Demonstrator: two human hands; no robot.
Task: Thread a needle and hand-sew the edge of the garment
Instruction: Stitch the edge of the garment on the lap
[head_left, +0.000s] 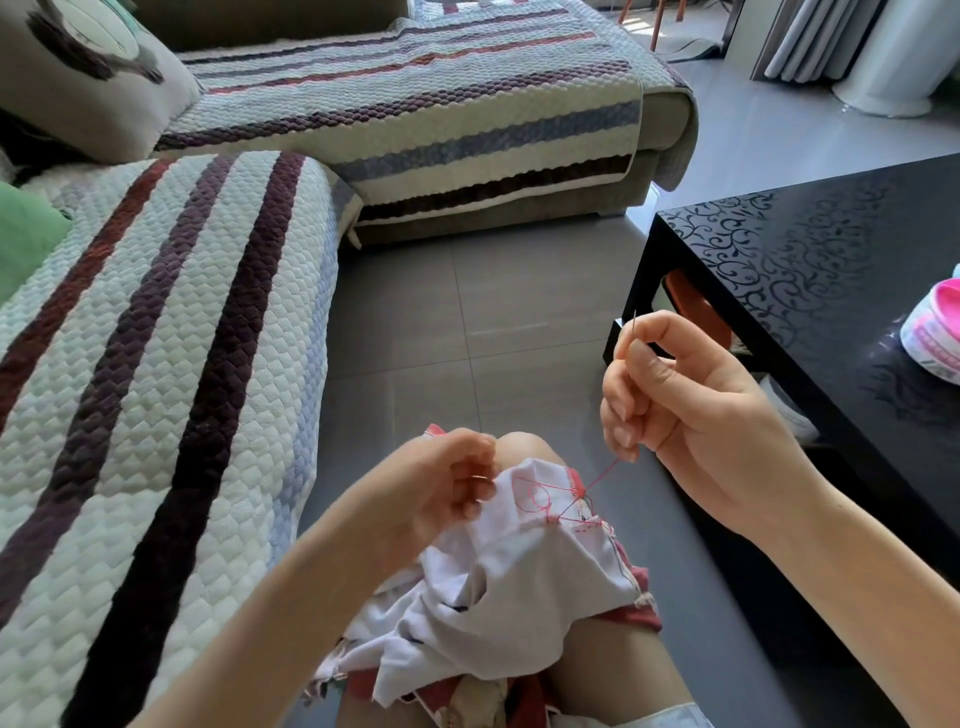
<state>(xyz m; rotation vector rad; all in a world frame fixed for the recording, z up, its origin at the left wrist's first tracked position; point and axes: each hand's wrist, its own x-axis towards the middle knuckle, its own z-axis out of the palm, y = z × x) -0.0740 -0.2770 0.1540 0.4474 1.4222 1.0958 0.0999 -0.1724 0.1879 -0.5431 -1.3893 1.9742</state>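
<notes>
A white garment (519, 587) with red trim lies bunched over my knee at the bottom centre. My left hand (441, 483) grips a fold of it at its upper left. Up and to the right, my right hand (691, 415) pinches a thin needle (631, 335), its tip pointing upward past the fingers. A red thread (602, 475) runs taut from under that hand down to the garment's edge, where loose red loops and stitches (550, 501) show on the white cloth.
A black table with a scroll pattern (810, 249) stands close on the right, a pink and white container (935, 332) at its right side. A sofa with a striped quilted cover (171, 332) fills the left and far side. Grey tiled floor (467, 312) lies between.
</notes>
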